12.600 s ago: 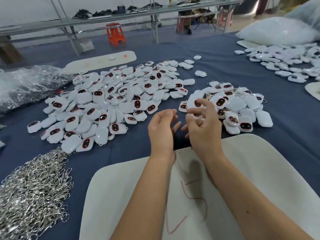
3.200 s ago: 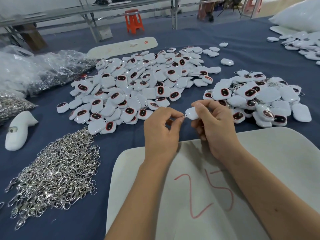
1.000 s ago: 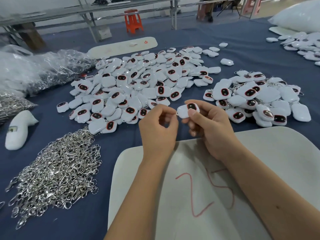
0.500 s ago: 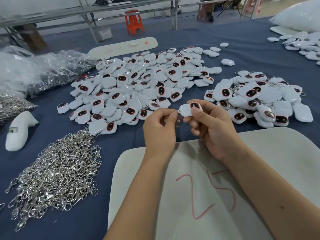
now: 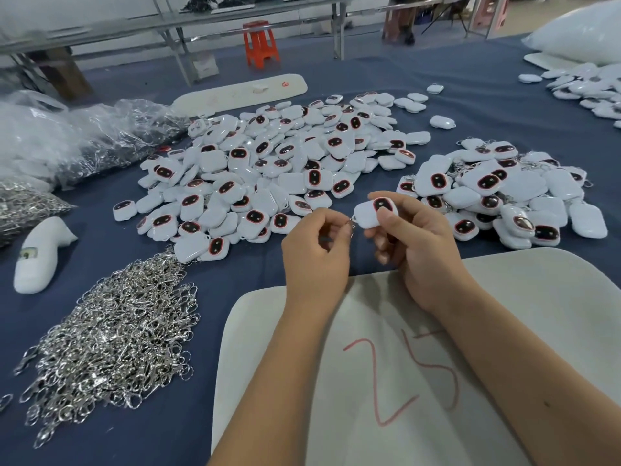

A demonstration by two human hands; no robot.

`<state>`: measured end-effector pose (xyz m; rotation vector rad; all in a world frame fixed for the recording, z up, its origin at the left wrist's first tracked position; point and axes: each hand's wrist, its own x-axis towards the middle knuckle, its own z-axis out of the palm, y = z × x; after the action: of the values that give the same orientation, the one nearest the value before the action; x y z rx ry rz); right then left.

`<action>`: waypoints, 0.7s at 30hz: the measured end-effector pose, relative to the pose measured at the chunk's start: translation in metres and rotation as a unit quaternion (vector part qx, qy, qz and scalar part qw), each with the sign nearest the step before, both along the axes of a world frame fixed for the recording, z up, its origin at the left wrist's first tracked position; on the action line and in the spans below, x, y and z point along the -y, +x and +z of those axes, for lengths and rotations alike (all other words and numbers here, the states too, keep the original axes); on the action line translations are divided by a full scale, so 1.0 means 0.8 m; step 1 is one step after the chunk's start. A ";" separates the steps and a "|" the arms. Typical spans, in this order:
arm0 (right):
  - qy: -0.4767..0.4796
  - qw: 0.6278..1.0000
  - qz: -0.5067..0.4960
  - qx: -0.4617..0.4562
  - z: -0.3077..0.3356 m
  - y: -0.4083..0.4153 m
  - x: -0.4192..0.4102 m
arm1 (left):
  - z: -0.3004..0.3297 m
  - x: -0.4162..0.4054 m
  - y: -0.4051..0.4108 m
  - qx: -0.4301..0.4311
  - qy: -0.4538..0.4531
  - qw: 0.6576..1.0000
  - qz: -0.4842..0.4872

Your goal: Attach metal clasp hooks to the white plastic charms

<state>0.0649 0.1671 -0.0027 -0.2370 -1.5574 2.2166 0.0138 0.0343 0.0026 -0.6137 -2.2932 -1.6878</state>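
The right hand [image 5: 421, 243] holds a white plastic charm [image 5: 371, 214] above the desk, thumb pressed on its face beside the dark red-ringed oval, fingers curled underneath. The left hand [image 5: 316, 250] has its fingertips pinched together right at the charm's left end, where a small metal clasp hook [image 5: 352, 223] shows as a glint between the two hands; whether it is already hooked on I cannot tell.

Both forearms come in over a pale foam board [image 5: 537, 297] with "25" drawn on it in red. Past the hands, on the blue cloth of the desk [image 5: 470, 95], a broad heap of loose charms [image 5: 268, 169] spreads out, many with the dark oval up. To the right of it lies a smaller pile of charms [image 5: 504, 193], with bits of metal visible among them. Near the left forearm sits a big tangled mound of silver clasp hooks [image 5: 111, 334]. Further left lie a white foam piece [image 5: 40, 253] and crumpled clear plastic bags [image 5: 67, 136]. An orange stool [image 5: 260, 43] stands on the floor beyond the desk.
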 end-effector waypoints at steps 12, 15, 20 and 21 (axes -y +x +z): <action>0.025 0.977 -0.212 -0.009 -0.001 -0.004 -0.015 | 0.004 0.001 -0.004 0.198 0.152 0.968 -0.028; 0.062 0.957 -0.285 -0.016 0.000 -0.001 -0.023 | 0.002 0.001 -0.004 0.199 0.139 0.970 -0.030; 0.145 0.948 -0.278 0.059 -0.004 -0.002 -0.021 | -0.002 -0.002 -0.001 0.174 0.103 0.979 -0.029; 0.167 0.945 -0.271 0.070 -0.005 -0.002 -0.020 | -0.003 -0.003 -0.001 0.168 0.100 0.980 -0.027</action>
<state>0.0635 0.1833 -0.0065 -0.6437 -1.6626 1.5176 0.0127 0.0368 0.0003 -0.3735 -2.2915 -2.1574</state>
